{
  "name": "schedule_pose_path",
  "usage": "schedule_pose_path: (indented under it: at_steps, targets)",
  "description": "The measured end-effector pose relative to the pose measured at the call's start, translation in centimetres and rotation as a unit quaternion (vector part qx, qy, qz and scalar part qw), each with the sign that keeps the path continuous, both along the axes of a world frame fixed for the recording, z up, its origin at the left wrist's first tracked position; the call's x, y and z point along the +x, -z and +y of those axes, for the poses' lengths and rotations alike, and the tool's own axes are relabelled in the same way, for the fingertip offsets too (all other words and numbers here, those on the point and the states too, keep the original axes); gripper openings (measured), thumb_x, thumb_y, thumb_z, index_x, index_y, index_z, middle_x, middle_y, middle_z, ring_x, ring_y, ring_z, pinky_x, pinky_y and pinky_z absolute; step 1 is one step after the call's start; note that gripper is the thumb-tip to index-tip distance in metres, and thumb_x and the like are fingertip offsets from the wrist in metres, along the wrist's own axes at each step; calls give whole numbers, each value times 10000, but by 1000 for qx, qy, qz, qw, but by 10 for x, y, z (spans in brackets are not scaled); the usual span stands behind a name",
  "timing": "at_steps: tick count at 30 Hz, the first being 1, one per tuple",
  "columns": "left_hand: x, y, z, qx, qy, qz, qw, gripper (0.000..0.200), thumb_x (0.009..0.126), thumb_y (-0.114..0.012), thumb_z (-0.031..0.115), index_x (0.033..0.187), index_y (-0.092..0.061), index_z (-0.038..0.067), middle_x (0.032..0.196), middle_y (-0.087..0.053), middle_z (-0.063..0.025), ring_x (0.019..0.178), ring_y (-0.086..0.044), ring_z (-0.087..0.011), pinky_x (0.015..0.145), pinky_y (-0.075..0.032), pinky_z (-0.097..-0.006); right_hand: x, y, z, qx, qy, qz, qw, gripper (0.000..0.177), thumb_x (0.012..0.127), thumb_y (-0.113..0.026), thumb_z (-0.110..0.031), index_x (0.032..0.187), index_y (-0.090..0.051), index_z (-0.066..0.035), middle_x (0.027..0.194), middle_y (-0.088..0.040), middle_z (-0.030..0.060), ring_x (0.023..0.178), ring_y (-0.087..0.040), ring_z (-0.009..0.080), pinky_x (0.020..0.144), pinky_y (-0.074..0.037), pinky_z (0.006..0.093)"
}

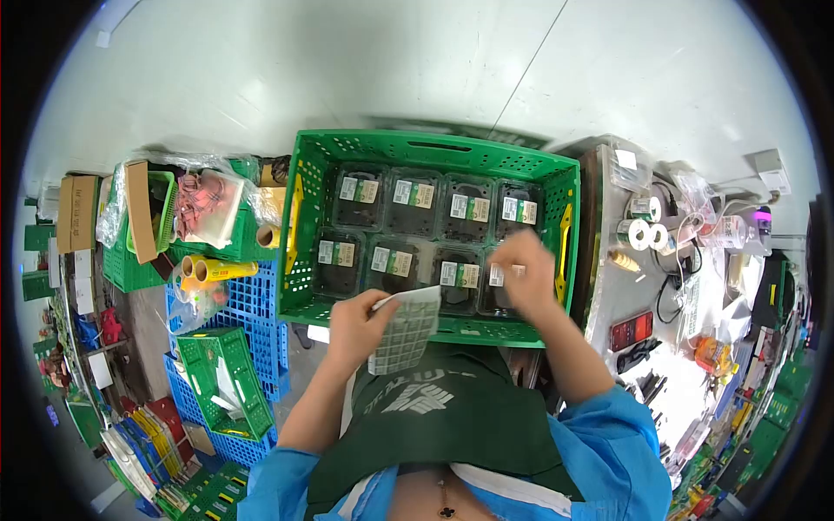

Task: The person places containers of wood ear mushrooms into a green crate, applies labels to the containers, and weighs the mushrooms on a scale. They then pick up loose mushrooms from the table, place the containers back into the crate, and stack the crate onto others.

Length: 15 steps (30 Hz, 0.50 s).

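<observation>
A sheet of small labels in a grid (407, 332) is gripped at its upper left edge by my left hand (358, 328), in front of my apron. My right hand (528, 271) is over the front right clear plastic container (495, 300), fingers curled together and slightly blurred. Whether something small is between those fingertips is hidden. Two rows of these lidded containers (412, 221), dark inside, lie in a green crate (434, 139). White-and-green labels (469, 207) show on their lids. The label (497, 276) under my right hand is partly covered.
To the right, a metal table holds tape rolls (638, 233), a phone (632, 331) and cables. On the left are yellow rolls (219, 269), a blue pallet (248, 304) and a smaller green crate (224, 382). A pale wall (347, 69) rises behind the crate.
</observation>
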<state>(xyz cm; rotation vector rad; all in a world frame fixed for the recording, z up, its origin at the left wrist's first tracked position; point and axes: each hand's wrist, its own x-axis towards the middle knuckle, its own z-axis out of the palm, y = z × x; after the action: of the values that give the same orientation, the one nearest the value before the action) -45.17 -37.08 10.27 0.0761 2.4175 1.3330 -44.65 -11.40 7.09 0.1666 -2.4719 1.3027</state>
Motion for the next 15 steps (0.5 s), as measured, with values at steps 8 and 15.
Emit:
schedule_pose_path:
  at_steps: [8,15]
  targets:
    - [24,31,-9,-30,-45,-88,995,135,752,-645,129,809,-638,6,574,-575,-63,484,-449,-76,459,-351,-233,-41,237,121,81,130,-393,907,263,623,-761,-213,740,-621,-23,732,-612,78,693,-577,210,632,-448,334]
    - [32,34,-9,-39,-100,-100,989,116,742,-644,95,804,-636,-3,634,-614,-80,567,-545,-90,528,-419,-242,-50,249,94,100,323,-188,922,497,570,-784,-168,1007,-564,-81,762,-588,92,769,-552,259,683,-432,379]
